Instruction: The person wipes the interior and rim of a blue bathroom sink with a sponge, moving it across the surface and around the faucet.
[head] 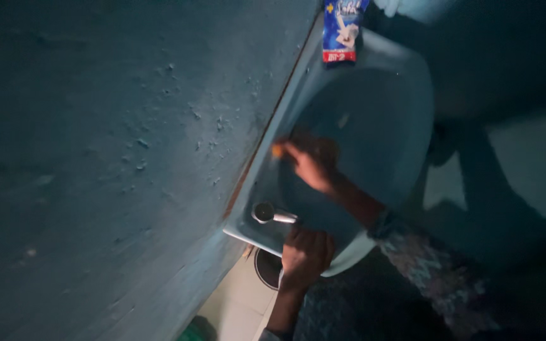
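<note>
A pale blue wash basin (380,95) is fixed to a rough blue wall (127,158); the whole view is tilted and dim. My right hand (313,165) reaches into the bowl from a patterned sleeve, its fingertips pinched on a small orange thing (277,150) at the rim by the wall. What the orange thing is I cannot tell. My left hand (306,252) curls over the basin's near edge, just beside a short metal tap (272,214).
A blue and white packet (342,28) lies on the basin's far rim. Below the basin are pale floor tiles (238,306), a dark round object (266,268) and something green (191,329). The right side is in deep shadow.
</note>
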